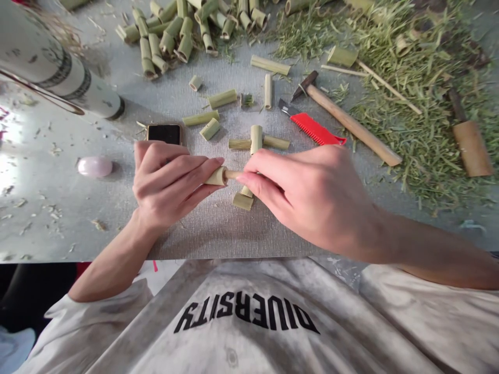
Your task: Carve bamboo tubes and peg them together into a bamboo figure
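My left hand (167,182) is closed around a short hollow bamboo tube (217,176), whose open end faces right. Between thumb and fingers, my right hand (307,192) pinches a thin wooden stick (233,175); the stick's left end is at the tube's opening. Just beyond the fingers, an upright bamboo piece (256,138) lies between two split pieces, one at its left (239,144) and one at its right (276,142). A small split piece (243,201) rests below the stick, partly under another piece that my right hand partly hides.
Beyond my hands lie a hammer (351,122), a red-handled cutter (315,129), loose bamboo pieces (222,98) and a piled heap (171,34). Green shavings (421,104) cover the right. A watch-like black screen (163,134), pink stone (95,167) and patterned cylinder (66,67) are left.
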Action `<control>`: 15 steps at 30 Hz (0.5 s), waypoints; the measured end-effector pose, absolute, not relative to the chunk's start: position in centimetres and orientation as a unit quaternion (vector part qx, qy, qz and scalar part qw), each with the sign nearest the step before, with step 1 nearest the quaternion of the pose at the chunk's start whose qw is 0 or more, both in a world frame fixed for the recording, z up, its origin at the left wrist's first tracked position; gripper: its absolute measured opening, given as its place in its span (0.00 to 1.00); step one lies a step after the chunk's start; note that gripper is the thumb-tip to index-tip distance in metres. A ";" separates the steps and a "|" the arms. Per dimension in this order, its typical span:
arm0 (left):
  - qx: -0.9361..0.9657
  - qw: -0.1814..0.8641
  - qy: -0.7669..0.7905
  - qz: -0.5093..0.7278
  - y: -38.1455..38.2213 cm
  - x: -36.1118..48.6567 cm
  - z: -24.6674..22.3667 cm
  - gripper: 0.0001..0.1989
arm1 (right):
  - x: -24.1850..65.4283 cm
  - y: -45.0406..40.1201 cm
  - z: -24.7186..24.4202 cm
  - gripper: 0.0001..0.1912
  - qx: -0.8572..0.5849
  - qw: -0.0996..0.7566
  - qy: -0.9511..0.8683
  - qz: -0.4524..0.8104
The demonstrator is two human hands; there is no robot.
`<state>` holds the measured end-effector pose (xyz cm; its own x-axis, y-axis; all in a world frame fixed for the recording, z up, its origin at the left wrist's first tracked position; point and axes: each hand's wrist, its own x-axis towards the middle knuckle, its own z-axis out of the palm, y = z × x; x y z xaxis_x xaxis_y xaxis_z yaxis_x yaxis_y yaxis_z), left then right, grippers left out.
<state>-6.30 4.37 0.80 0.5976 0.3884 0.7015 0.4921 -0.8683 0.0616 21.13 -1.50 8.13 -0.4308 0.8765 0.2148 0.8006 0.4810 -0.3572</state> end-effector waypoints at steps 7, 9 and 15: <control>-0.883 0.046 -0.275 -0.377 4.8 -7.0 0.3 0.20 | 21.0 -1.0 7.5 0.17 -0.500 0.216 -0.829 0.129; -0.874 0.057 -0.245 -0.416 5.4 -6.9 -0.2 0.24 | 21.2 -0.6 7.6 0.15 -0.494 0.241 -0.817 0.176; -0.830 0.001 -0.210 -0.517 6.1 -5.5 -0.7 0.22 | 22.3 0.1 9.5 0.15 -0.465 0.274 -0.796 0.273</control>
<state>-5.48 6.09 -0.73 0.3771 0.3474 0.8586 0.3494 -0.9119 0.2154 22.28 0.13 9.50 -0.4174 0.8902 0.1825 0.5913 0.4185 -0.6894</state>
